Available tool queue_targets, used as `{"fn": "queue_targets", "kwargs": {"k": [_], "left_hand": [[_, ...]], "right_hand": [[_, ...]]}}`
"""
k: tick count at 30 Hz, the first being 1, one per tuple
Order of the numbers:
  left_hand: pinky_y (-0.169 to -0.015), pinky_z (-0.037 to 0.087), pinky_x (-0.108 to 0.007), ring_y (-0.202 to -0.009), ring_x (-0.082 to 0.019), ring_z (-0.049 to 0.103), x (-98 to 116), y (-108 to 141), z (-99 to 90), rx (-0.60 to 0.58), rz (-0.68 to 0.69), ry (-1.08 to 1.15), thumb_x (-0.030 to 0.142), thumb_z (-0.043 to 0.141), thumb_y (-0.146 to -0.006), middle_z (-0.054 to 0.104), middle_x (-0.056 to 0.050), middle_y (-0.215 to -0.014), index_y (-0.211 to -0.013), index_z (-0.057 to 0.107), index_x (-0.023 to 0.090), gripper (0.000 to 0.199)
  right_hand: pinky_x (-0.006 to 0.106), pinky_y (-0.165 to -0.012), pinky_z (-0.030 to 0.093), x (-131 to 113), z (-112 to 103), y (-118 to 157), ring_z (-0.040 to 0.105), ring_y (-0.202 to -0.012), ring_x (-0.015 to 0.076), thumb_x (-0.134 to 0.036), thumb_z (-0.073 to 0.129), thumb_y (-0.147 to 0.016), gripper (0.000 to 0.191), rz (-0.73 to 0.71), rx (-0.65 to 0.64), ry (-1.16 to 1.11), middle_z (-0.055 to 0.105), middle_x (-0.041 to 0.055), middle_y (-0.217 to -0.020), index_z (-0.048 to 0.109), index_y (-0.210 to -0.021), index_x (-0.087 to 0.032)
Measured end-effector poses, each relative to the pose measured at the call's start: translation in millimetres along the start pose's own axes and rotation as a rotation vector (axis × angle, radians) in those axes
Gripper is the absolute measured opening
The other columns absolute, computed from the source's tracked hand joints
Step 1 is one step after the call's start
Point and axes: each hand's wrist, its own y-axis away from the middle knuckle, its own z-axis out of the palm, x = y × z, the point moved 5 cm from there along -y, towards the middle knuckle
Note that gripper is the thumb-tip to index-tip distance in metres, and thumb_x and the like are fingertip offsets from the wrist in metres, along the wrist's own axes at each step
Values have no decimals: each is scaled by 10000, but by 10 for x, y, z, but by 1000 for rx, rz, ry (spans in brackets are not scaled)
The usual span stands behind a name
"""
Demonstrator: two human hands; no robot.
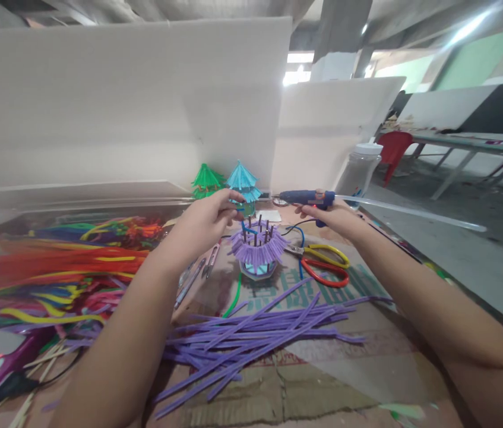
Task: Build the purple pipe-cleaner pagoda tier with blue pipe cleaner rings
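Note:
A blue glue gun (307, 197) with a long clear glue stick in its rear is gripped by my right hand (329, 215), its nozzle pointing left. My left hand (215, 221) has its thumb and fingers curled beside a short blue piece (241, 209), above and left of the purple model; whether it pinches the piece is hard to tell. The purple model (259, 252) has a fringed skirt, dark upright sticks and a pale blue base. Behind it stand a light blue tiered model (242, 177) and a green one (205, 176).
Purple strips (255, 339) lie across the cardboard (322, 380) in front. Scissors (326, 264) with red and yellow handles rest right of the model. Coloured strips (68, 267) fill the left side. A clear jar (358, 172) stands at back right, before white boards (122, 107).

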Motion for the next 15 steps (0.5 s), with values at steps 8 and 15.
{"fn": "queue_targets", "kwargs": {"k": [8, 15], "left_hand": [[-785, 520, -301, -795, -194, 702, 13, 1, -97, 109, -19, -67, 302, 545, -928, 778, -25, -891, -988, 688, 190, 191], [-745, 481, -296, -782, -192, 676, 64, 22, -140, 131, 28, -119, 360, 576, -917, 758, -18, -860, -893, 716, 196, 217]], "right_hand": [[300, -618, 509, 169, -8, -418, 640, -714, 180, -545, 688, -825, 418, 159, 50, 202, 754, 80, -911, 748, -1031, -186], [281, -676, 526, 584, 342, -656, 633, -728, 158, -375, 780, -816, 278, 142, -16, 169, 723, 55, -838, 708, -926, -131]]}}
